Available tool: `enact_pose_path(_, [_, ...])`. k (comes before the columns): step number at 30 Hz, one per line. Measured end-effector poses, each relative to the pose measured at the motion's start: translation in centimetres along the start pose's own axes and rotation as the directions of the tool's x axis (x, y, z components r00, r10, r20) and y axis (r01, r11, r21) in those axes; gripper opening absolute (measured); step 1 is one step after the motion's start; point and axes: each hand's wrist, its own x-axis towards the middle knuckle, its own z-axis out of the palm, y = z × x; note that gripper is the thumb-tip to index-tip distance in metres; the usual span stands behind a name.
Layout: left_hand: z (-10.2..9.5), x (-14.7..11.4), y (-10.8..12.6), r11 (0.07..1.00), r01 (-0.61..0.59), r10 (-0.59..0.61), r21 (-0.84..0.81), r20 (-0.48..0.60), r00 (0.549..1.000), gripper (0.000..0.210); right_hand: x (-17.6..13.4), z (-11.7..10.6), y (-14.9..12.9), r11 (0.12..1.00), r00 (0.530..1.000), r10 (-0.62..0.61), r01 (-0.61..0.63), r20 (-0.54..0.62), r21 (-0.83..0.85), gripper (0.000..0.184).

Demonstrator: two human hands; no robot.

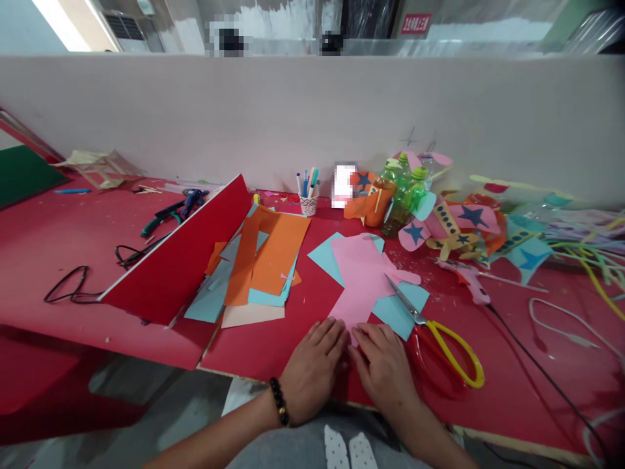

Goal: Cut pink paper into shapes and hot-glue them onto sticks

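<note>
My left hand, with a dark bead bracelet at the wrist, rests at the near end of a sheet of pink paper. My right hand meets it there, thumb and fingers bent together. A bit of pink shows between the fingertips; whether it is the sheet's end or a separate piece I cannot tell. Both hands are closed on it. Beneath the pink sheet lie pieces of light blue paper. Scissors with red and yellow handles lie just right of my right hand, blades slightly apart, tips touching the pink paper.
Orange paper and blue sheets lie left, beside a tilted red board. A pen cup, phone, green bottles and paper planes stand behind. A pink glue gun trails its cord right. Pliers lie far left.
</note>
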Motion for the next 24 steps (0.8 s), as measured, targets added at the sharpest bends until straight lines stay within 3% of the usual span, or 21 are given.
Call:
enact_pose_path(7, [-0.7,-0.6,-0.3,1.000,-0.020,0.020,0.005,0.087,0.996,0.060,-0.3,-0.6,0.9,0.999,0.998,-0.045,0.046,0.052,-0.007,0.028])
enact_pose_path(15, [-1.0,-0.8,-0.8,0.997,-0.069,0.072,-0.030,0.114,0.991,0.059,-0.2,-1.0,1.3,0.996,0.993,-0.048,0.056,0.108,-0.066,0.032])
enact_pose_path(18, [-1.4,-0.8,-1.0,0.995,-0.078,0.084,-0.056,0.108,0.991,0.055,0.9,-1.4,1.3,0.987,0.978,-0.136,0.147,0.161,-0.060,0.038])
enact_pose_path(21, [-1.8,-0.8,-1.3,0.994,-0.081,0.089,-0.078,0.117,0.989,0.052,1.9,-1.7,1.5,0.962,0.932,-0.258,0.273,0.255,-0.026,0.048])
enact_pose_path(24, [-2.1,-0.8,-1.7,0.990,-0.100,0.112,-0.100,0.129,0.985,0.051,2.2,-1.7,1.9,0.956,0.923,-0.265,0.289,0.280,-0.048,0.052])
